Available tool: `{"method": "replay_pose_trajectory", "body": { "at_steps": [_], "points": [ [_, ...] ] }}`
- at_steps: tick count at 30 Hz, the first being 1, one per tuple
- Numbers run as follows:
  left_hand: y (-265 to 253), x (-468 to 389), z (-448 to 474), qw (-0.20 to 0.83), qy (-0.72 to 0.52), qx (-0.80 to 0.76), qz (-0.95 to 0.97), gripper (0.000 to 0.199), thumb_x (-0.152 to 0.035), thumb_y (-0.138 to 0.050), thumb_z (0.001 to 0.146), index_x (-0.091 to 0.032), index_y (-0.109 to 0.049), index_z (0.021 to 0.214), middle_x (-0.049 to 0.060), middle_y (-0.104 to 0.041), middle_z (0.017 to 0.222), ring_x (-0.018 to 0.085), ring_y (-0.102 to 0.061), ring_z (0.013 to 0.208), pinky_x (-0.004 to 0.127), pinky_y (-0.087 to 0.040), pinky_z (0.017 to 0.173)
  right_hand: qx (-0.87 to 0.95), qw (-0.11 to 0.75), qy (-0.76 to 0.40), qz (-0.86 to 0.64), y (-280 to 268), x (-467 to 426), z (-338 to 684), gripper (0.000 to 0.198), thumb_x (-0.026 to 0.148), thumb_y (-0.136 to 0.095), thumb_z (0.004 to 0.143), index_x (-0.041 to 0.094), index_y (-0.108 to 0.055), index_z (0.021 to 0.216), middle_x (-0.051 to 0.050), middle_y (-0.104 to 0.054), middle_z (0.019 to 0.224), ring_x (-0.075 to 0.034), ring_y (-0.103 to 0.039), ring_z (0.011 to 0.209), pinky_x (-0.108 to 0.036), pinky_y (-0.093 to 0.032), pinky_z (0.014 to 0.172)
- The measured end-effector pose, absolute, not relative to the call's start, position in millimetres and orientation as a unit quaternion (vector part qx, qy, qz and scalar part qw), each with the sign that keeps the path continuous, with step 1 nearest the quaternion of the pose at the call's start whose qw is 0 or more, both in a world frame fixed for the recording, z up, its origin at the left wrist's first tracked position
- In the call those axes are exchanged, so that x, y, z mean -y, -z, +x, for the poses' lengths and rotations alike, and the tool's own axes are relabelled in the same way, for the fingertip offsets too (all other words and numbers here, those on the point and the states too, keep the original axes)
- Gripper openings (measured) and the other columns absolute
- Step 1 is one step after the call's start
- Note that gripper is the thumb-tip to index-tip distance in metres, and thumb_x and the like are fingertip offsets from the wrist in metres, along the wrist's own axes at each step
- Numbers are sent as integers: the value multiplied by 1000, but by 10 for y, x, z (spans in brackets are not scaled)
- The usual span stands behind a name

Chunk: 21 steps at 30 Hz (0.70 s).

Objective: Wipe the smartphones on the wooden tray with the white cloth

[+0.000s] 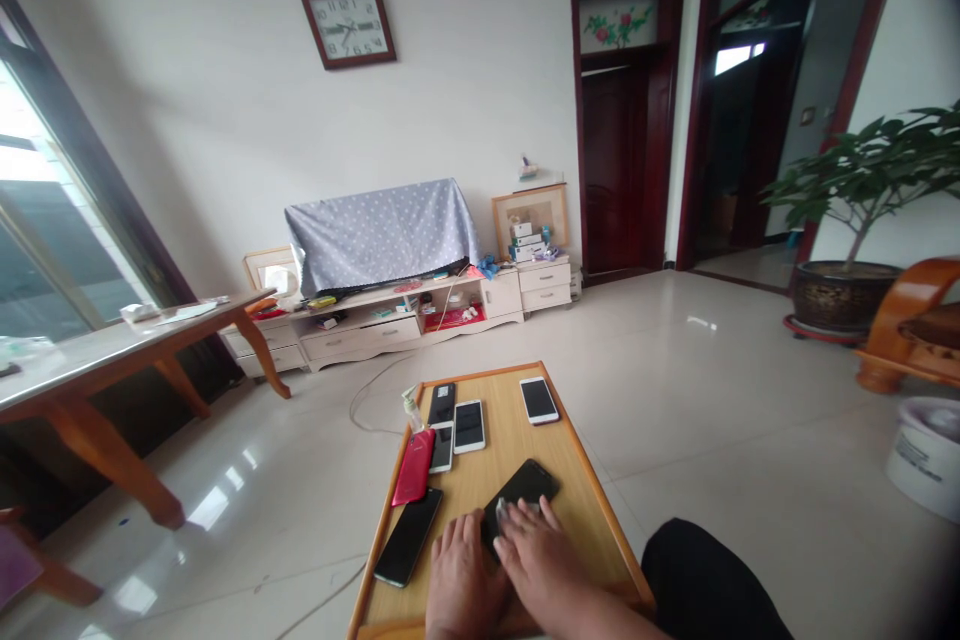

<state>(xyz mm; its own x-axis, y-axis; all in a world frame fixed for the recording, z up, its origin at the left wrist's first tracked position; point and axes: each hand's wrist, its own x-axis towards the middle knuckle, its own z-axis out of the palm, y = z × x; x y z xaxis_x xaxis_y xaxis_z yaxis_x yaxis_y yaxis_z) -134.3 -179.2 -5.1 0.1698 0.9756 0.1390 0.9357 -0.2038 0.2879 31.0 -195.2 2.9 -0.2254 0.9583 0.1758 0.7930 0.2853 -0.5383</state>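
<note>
On a small wooden table lies a black smartphone, set at a slant and screen up. My left hand is at its lower left edge, with the fingers bent together and the thumb side against the phone. Over the phone's near part, my right hand presses a small pale wipe onto the screen; most of that wipe is hidden under the fingers. Left of my hands lies another black phone. Beyond it are a red phone and a white phone beside it.
Farther up the wooden table are a pump bottle, a dark phone and two white-framed phones. Raised rims edge the tabletop. My dark-clothed knee is to the right. A cable runs over the floor.
</note>
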Motion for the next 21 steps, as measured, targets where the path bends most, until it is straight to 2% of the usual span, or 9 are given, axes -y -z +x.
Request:
{"method": "replay_pose_trajectory", "body": {
  "at_steps": [2, 4, 8, 14, 17, 19, 21],
  "points": [
    [67, 1790, -1348, 67, -134, -628, 763, 53, -26, -50, 83, -21, -50, 137, 8, -58, 138, 23, -47, 129, 34, -27, 110, 783, 253, -192, -535, 12, 2045, 217, 50, 47, -27, 105, 31, -51, 146, -3, -52, 148, -25, -43, 141, -51, -14, 123],
    [52, 1797, -1340, 67, -134, -631, 761, 52, -26, -49, 84, -21, -50, 136, 8, -59, 137, 23, -47, 129, 34, -27, 109, 783, 260, -198, -530, 11, 2058, 227, 48, 46, -26, 105, 33, -51, 145, -2, -54, 146, -23, -44, 140, -51, -11, 124],
    [-28, 1819, -1305, 71, -158, -628, 759, 53, -41, -56, 82, -22, -54, 132, 8, -61, 131, 25, -50, 125, 36, -30, 108, 744, 248, -161, -598, -89, 1895, 485, 54, 46, -21, 106, 27, -58, 139, -5, -56, 145, -25, -46, 139, -54, -9, 123],
    [-69, 1830, -1301, 80, -157, -630, 756, 56, -42, -58, 80, -21, -53, 133, 8, -60, 132, 25, -50, 125, 35, -30, 108, 731, 237, -124, -628, -110, 1855, 560, 56, 48, -24, 105, 21, -57, 141, -10, -54, 146, -29, -43, 141, -54, -13, 122],
    [-39, 1822, -1315, 82, -152, -633, 754, 53, -36, -55, 82, -22, -53, 133, 8, -60, 134, 24, -49, 126, 35, -28, 109, 764, 245, -157, -576, -23, 1996, 385, 52, 46, -27, 104, 25, -56, 142, -7, -52, 148, -28, -44, 140, -52, -15, 123],
    [-22, 1817, -1323, 84, -147, -634, 755, 53, -29, -54, 81, -22, -53, 133, 6, -61, 133, 23, -48, 127, 34, -27, 110, 780, 255, -177, -543, 11, 2066, 314, 49, 44, -28, 104, 29, -53, 144, -5, -52, 148, -27, -44, 140, -52, -14, 123],
    [-19, 1816, -1327, 86, -148, -632, 756, 53, -30, -54, 80, -22, -53, 132, 6, -61, 132, 23, -49, 126, 34, -28, 109, 783, 259, -186, -534, 2, 2079, 328, 48, 43, -27, 105, 31, -51, 145, -3, -53, 147, -25, -45, 140, -52, -11, 123]
  ]
}}
